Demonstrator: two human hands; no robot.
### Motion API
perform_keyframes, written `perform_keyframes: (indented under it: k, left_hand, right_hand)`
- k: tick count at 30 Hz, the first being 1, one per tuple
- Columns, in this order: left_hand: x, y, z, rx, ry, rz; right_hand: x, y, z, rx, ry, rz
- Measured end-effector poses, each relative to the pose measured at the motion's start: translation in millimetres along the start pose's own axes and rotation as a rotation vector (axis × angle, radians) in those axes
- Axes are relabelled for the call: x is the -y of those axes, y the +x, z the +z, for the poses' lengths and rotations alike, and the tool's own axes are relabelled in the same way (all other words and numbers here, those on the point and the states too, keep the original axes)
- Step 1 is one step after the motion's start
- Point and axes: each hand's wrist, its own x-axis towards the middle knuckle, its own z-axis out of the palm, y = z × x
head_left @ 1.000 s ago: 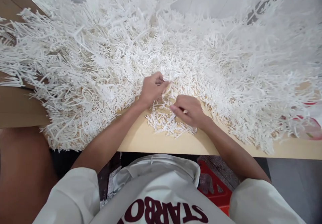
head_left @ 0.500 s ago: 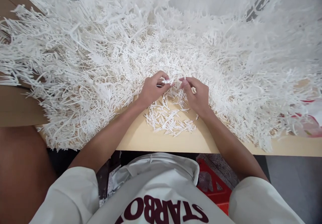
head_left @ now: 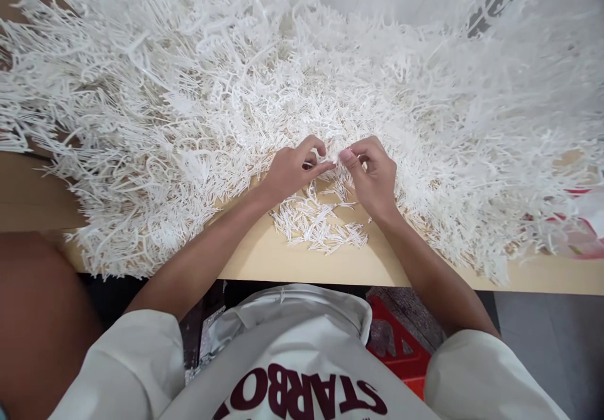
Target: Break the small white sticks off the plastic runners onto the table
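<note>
A huge heap of thin white branched plastic pieces (head_left: 226, 105) spreads over the table. At its near edge, my left hand (head_left: 297, 165) and my right hand (head_left: 375, 175) meet with their fingertips almost touching. Both are closed in a pinch, and a small white plastic piece (head_left: 335, 157) shows between them, mostly covered by the fingers. Just below my hands, a smaller pile of short white sticks (head_left: 318, 225) lies on the tan tabletop (head_left: 302, 266).
Brown cardboard (head_left: 38, 187) stands at the left, close to another person's bare limb (head_left: 42, 326). A clear bag with red print (head_left: 578, 231) lies at the right. Under the table edge is a red plastic stool (head_left: 396, 344).
My left hand has shifted slightly right, closer to my right hand. The white branched piece that stuck out from my left fingers is now less visible. The small pile looks unchanged.
</note>
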Motion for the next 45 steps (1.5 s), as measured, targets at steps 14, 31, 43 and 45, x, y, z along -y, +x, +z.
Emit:
perform_keyframes:
  k: [14,31,43,45]
  left_hand:
    - [10.7,1.3,3.4,-0.042,0.015,0.072]
    - [13.7,3.0,7.1,0.147,0.176,0.229]
    - [11.6,4.9,6.7,0.179,0.22,0.256]
    - [11.2,5.6,6.0,0.192,0.212,0.253]
  right_hand:
    - [-49.3,24.6,-25.3,-0.284,0.045,0.04]
    - [-8.3,10.8,-12.0,0.149,-0.054,-0.041]
    - [-9.5,-0.2,1.9,0.161,0.105,0.163]
    - [-12.8,-2.6,7.6,0.134,0.137,0.186]
